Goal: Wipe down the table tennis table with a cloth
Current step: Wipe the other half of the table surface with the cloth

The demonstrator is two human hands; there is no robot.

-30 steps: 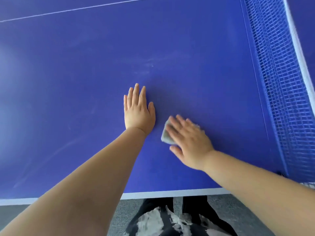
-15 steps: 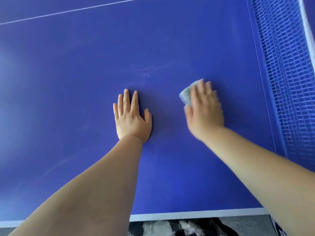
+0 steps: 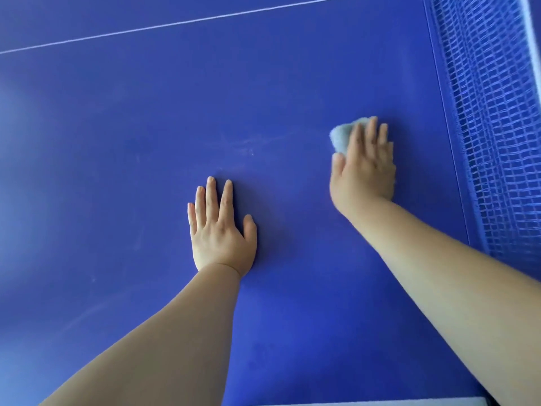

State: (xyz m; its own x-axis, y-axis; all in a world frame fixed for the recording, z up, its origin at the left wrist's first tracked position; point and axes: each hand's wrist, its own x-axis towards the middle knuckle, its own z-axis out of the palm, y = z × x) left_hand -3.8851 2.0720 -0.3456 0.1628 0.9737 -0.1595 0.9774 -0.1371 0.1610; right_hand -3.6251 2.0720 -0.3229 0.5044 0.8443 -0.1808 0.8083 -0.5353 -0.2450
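The blue table tennis table (image 3: 123,148) fills the view. My right hand (image 3: 364,168) presses a small grey cloth (image 3: 342,137) flat onto the table with straight fingers; most of the cloth is hidden under the hand, and its far left corner sticks out. The hand and cloth are motion-blurred. My left hand (image 3: 221,230) lies flat on the table, palm down, fingers straight, to the left of and nearer than the right hand. Faint smear marks (image 3: 251,146) show on the surface between the hands.
The blue net (image 3: 494,118) runs along the right side, a short way right of the cloth. A thin white line (image 3: 175,24) crosses the table at the far side. The table's white near edge (image 3: 380,402) shows at the bottom.
My right hand has slid the cloth away from me and rightward, from beside the left hand toward the net. My left hand stays planted on the table. The view has shifted forward.
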